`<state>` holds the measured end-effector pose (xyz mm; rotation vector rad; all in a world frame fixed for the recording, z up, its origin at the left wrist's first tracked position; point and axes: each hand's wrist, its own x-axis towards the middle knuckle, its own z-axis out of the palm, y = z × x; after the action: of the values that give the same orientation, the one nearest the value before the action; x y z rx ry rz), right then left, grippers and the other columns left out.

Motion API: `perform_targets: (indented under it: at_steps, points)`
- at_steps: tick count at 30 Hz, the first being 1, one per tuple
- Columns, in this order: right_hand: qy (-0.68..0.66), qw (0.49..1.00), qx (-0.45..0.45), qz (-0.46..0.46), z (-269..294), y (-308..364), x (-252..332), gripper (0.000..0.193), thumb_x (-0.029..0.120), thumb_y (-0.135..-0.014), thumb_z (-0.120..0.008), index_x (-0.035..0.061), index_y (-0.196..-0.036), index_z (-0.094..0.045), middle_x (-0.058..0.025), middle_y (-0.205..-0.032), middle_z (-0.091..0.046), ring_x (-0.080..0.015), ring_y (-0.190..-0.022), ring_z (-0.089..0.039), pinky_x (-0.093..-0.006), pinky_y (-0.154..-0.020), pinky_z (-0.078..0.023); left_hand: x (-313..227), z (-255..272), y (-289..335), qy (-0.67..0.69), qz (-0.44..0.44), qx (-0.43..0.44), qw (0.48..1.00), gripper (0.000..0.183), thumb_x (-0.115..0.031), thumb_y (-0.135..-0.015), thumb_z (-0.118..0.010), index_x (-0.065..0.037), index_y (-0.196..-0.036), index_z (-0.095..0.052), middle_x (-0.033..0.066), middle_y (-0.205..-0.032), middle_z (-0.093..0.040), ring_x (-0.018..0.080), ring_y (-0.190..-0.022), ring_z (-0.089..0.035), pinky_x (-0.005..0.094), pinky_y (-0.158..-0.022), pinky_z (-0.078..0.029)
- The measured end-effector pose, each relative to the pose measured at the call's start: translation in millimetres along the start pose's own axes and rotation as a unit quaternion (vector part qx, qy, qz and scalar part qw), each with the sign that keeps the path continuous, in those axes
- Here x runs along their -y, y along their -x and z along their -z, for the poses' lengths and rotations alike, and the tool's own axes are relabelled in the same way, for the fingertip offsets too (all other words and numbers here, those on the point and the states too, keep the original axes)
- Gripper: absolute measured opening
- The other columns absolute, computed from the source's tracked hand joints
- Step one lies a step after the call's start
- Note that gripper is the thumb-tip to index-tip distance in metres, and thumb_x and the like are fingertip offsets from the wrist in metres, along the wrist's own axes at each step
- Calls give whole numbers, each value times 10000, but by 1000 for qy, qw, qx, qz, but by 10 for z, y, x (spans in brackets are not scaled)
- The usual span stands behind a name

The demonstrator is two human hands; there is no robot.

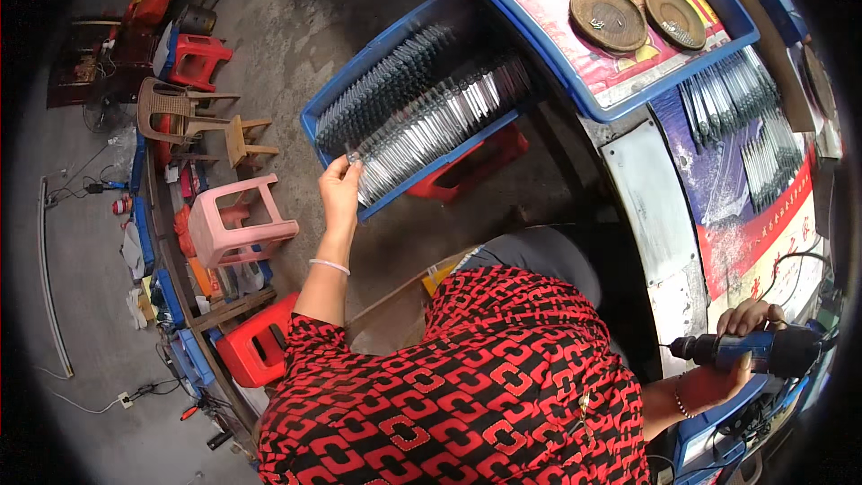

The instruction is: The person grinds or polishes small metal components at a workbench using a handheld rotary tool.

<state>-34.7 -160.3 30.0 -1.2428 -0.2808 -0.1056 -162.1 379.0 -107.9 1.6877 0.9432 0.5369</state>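
My left hand (340, 189) reaches out to the near left corner of a blue tray (311, 130). Its thumb and fingertips are pinched at the end of one slim metal piece at the edge of the row. Two long rows of these slim metal pieces (422, 139), silvery with dark ends, lie packed side by side in the tray. Far to the right, my right hand (718, 384) is wrapped round a blue and black electric screwdriver (754, 350). The driver lies level, its thin bit pointing left.
A blue-rimmed tray (593, 108) with two round woven dishes (608, 18) of small metal parts stands on the workbench (651, 207). More slim metal pieces (732, 94) lie beyond it. Red stools (256, 350), a pink stool (235, 220) and a chair (166, 112) stand at left.
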Motion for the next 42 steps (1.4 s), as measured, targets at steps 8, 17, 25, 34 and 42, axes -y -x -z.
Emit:
perform_targets:
  at_steps: [8, 17, 25, 34, 42]
  points:
    - [11, 1000, -1, -29, -41, 131, 21, 688, 243, -689, -734, 30, -1240, -382, -50, -761, -410, -132, -644, -409, -240, -504, -392, 351, -61, -228, -78, 55, 28, 995, 190, -25, -771, -663, 28, -918, -555, 51, -697, -608, 86, -591, -567, 215, -504, -458]
    - [46, 998, -25, -39, -117, 150, -57, 736, 287, -668, -763, 35, -1240, -373, -46, -762, -406, -128, -618, -403, -228, -491, -354, 356, 8, -184, -274, 32, 40, 960, 186, -113, -753, -695, 6, -732, -553, 75, -623, -605, 109, -506, -572, 249, -487, -458]
    - [30, 998, -48, -13, -171, 110, 67, 670, 250, -652, -763, 18, -1143, -372, -38, -720, -407, -122, -589, -414, -230, -486, -384, 191, -323, 1059, -211, -37, 218, 952, 203, -178, -889, -484, -5, -788, -516, 173, -637, -508, 275, -569, -501, 404, -545, -405]
    - [-67, 982, -139, -113, -242, 192, 110, 615, 152, -578, -783, 14, -1050, -415, -52, -694, -454, -135, -595, -456, -243, -510, -376, 332, -1467, 457, -244, -164, 348, 890, 207, -207, -886, -486, -31, -967, -560, 186, -843, -573, 284, -797, -560, 393, -719, -443]
    - [-93, 981, -138, -104, -97, 257, 178, 605, 64, -575, -765, 11, -1072, -424, -53, -728, -468, -124, -656, -465, -246, -564, -393, 74, -1771, 130, -268, -241, 390, 847, 200, -204, -878, -500, -32, -950, -572, 167, -818, -582, 266, -769, -568, 382, -700, -452]
